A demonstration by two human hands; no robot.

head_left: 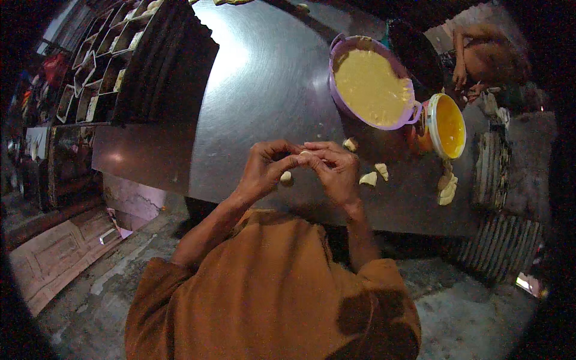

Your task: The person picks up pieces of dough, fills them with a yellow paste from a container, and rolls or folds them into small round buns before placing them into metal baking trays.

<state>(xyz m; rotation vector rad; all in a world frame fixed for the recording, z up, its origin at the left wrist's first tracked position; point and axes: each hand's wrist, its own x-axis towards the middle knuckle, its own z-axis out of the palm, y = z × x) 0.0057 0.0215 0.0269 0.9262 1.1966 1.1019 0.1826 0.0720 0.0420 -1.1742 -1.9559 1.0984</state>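
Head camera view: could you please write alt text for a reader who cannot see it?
A person's left hand and right hand hold a small pale dough-like piece over a metal table. Similar pieces lie nearby; to the right are a purple basin of yellowish mixture and a white-rimmed bucket.

The fingers (pixel 333 157) of both hands hide most of the small dough piece (pixel 305 153) pinched between them. The lower edge cuts off the brown shirt (pixel 270 288). The purple tub (pixel 343 103) partly covers a dark round shape (pixel 414 54), its kind indistinguishable. Clutter (pixel 54 69) at far left is too blurred to identify.
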